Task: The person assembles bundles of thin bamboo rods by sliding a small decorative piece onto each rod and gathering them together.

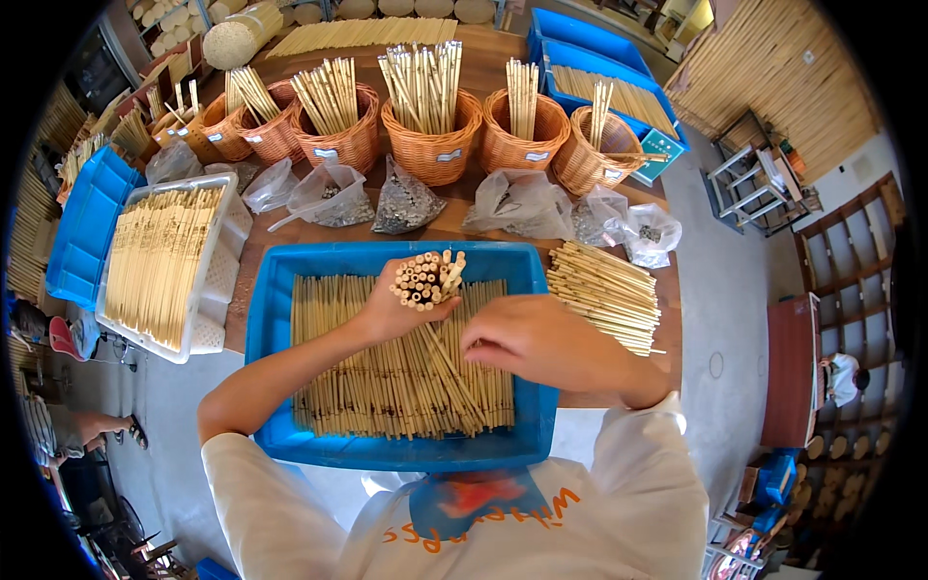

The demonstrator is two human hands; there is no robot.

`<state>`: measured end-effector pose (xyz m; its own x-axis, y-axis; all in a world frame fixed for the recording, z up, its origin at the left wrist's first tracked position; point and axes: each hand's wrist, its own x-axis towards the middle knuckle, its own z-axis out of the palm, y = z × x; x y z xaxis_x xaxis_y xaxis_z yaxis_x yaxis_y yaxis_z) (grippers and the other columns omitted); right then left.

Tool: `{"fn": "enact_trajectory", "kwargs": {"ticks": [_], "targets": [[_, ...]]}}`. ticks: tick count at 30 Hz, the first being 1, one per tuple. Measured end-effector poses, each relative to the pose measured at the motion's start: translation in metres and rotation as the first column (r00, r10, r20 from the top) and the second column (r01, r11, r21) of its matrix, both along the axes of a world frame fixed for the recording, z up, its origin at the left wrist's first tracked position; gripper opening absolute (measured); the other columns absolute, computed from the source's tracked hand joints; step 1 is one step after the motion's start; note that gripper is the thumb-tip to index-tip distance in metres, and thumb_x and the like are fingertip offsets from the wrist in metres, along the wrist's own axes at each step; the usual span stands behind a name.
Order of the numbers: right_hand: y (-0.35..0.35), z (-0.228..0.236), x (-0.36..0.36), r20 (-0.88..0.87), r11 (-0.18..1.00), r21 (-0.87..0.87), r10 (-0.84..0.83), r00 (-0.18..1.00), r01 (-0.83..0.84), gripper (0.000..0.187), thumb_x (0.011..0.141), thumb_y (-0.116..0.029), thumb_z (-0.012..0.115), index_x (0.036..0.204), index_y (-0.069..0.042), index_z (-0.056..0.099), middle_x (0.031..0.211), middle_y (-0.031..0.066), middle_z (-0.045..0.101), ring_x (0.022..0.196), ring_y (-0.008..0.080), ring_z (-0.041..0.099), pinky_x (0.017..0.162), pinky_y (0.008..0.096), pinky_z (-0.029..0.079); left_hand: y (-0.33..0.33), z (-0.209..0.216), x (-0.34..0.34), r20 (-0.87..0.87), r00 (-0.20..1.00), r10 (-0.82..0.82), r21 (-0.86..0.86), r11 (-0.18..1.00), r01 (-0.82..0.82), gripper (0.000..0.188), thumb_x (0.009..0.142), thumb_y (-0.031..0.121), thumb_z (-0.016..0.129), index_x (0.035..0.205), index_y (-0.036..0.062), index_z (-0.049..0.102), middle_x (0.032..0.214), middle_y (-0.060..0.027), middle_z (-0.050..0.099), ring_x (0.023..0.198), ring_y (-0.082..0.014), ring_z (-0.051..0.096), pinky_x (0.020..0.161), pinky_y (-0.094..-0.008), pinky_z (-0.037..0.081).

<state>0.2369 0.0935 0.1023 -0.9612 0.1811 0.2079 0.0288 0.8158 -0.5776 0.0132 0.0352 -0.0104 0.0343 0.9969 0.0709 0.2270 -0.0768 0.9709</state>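
My left hand [384, 307] is wrapped round a bundle of thin bamboo sticks [421, 281], whose cut ends point up at me and show small hollow centres. Some sticks on the bundle's right side stand out higher than the others. To the right of it, my right hand [530, 333] hangs over the tray with its fingers curled in; whatever they may hold is hidden. Below both hands lies a blue plastic tray [401, 454] filled with rows of bamboo sticks [372, 387]. A few sticks lie slanting across the rows near the middle.
Wicker baskets [430, 145] with upright sticks line the table's far side. Before them sit clear plastic bags [408, 198] of small metallic-looking pieces. Loose sticks [604, 295] lie right of the tray; a white crate [208, 309] of sticks stands left. Blue bins [590, 48] are at the far right.
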Motion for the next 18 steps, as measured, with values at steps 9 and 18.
{"fn": "enact_trajectory", "kwargs": {"ticks": [9,18], "targets": [[0.007,-0.012,0.006,-0.355,0.831,-0.417,-0.522,0.776,0.368,0.017,0.089,0.001,0.072,0.106,-0.003,0.073,0.102,0.0108,0.075,0.088,0.0214,0.074,0.076,0.0298,0.056,0.000,-0.002,0.005,-0.036,0.997,-0.066,0.141,0.988,0.070,0.026,0.081,0.013,0.087,0.093,0.0024,0.067,0.081,-0.0047,0.073,0.072,-0.0123,0.068,0.067,-0.0260,0.054],[0.012,-0.031,0.002,-0.451,0.850,-0.470,-0.464,0.762,0.238,0.018,0.086,0.002,0.075,0.104,-0.001,0.074,0.102,0.0100,0.076,0.093,0.0212,0.073,0.082,0.0309,0.056,0.000,-0.004,0.003,-0.005,0.989,-0.144,0.178,0.974,0.143,0.027,0.076,0.008,0.087,0.095,0.0012,0.069,0.082,-0.0060,0.075,0.072,-0.0112,0.070,0.065,-0.0256,0.054]]}}
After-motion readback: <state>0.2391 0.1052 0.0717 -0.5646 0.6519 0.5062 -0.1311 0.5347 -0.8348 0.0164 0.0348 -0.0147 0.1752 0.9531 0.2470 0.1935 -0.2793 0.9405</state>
